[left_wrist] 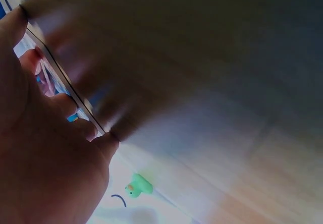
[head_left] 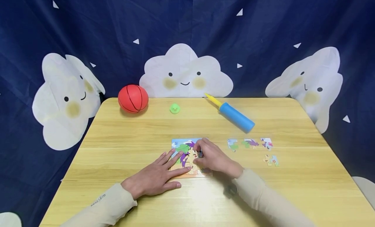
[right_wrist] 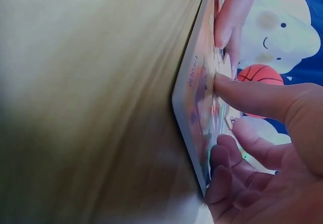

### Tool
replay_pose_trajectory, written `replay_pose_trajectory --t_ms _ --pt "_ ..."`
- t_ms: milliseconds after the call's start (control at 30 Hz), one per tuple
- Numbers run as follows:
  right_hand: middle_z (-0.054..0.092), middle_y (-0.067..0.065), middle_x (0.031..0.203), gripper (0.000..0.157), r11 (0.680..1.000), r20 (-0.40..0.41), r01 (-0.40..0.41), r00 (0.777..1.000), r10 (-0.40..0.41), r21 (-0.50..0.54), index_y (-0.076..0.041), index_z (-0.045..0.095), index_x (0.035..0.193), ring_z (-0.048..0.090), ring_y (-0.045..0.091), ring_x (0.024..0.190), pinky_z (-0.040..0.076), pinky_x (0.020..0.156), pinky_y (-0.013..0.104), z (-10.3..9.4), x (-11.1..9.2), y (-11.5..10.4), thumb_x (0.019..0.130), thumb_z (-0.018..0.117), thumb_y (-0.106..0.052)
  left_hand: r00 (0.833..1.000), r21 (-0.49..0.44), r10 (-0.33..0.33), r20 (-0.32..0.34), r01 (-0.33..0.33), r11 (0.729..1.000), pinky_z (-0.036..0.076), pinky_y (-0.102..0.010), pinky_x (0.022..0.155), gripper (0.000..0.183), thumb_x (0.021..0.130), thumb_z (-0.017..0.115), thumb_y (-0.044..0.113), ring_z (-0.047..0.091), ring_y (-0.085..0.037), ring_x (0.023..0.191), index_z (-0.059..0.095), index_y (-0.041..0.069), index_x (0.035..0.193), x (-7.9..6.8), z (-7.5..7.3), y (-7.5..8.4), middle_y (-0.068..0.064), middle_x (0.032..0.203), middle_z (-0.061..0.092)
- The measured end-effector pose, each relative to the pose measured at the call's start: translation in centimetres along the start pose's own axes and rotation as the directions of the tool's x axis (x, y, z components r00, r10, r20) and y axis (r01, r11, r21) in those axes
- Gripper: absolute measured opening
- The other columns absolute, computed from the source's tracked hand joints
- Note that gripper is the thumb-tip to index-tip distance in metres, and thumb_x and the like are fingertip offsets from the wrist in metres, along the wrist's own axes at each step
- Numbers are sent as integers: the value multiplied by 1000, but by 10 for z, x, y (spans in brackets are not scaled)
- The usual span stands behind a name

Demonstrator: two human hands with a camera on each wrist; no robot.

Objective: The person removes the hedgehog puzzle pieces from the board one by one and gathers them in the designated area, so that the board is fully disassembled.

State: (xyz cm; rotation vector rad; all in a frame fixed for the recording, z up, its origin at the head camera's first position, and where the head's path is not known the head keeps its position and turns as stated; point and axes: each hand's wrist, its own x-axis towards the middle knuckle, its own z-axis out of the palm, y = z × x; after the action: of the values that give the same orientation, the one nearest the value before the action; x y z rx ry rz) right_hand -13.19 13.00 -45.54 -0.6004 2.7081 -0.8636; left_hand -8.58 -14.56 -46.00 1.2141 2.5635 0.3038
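Puzzle lies flat near the middle of the surface, well in from the far edge, and we see it beneath the fingers of both hands. Our left hand is spread wide and grips nothing: its index fingertip lies on the puzzle's lower middle, its middle and ring fingertips lie over the left part, the little finger is just beyond the left edge, and the thumb is just off the near edge. Our right hand comes from the right, fingers curved over the puzzle's right part, with thumb and index finger apart and the thumb tip just right of the middle. We cannot tell whether these fingers pinch anything. Between that hand and the surface's right edge we see loose pieces, some in a row, more nearer us. Along the far edge are a ball by the left corner, a duck, and farther right a pump.
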Motion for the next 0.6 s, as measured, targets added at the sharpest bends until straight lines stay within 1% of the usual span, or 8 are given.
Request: replay_pose_trajectory --t_ms 100,200,267,400,600 --pt "62 2 102 35 998 -12 0 1000 1 56 -10 64 115 56 14 88 51 78 29 0 0 1 91 89 -13 1000 2 -1 0 1 1000 27 -63 133 57 114 46 58 17 -44 169 39 44 169 0 -1 0 -11 184 19" --pt "63 0 93 26 993 -34 28 999 -24 117 -12 63 111 56 12 82 50 73 25 0 -1 3 96 84 -10 1000 6 -3 1 3 1000 27 -63 134 57 114 46 58 17 -45 169 40 44 168 0 -1 0 -11 183 19" --pt "65 -2 88 18 986 -47 56 998 -49 157 -12 63 109 57 10 79 50 72 23 0 -2 3 100 79 -8 1000 4 -6 6 6 1000 27 -62 134 57 114 46 58 17 -45 169 40 44 168 0 -1 0 -11 183 19" --pt "67 -5 87 13 970 -68 115 992 -102 215 -12 64 106 60 7 80 53 75 22 -1 -4 5 103 74 -6 1000 -10 -18 23 18 1000 24 -62 135 57 113 46 59 13 -43 170 39 45 168 1 -1 0 -9 184 16" --pt "67 -6 90 13 949 -98 163 985 -141 270 -16 65 106 61 9 82 54 77 23 -6 -9 12 103 76 -10 999 -21 -28 40 29 999 20 -61 137 58 113 46 59 8 -41 171 37 47 169 2 1 0 -7 185 13"
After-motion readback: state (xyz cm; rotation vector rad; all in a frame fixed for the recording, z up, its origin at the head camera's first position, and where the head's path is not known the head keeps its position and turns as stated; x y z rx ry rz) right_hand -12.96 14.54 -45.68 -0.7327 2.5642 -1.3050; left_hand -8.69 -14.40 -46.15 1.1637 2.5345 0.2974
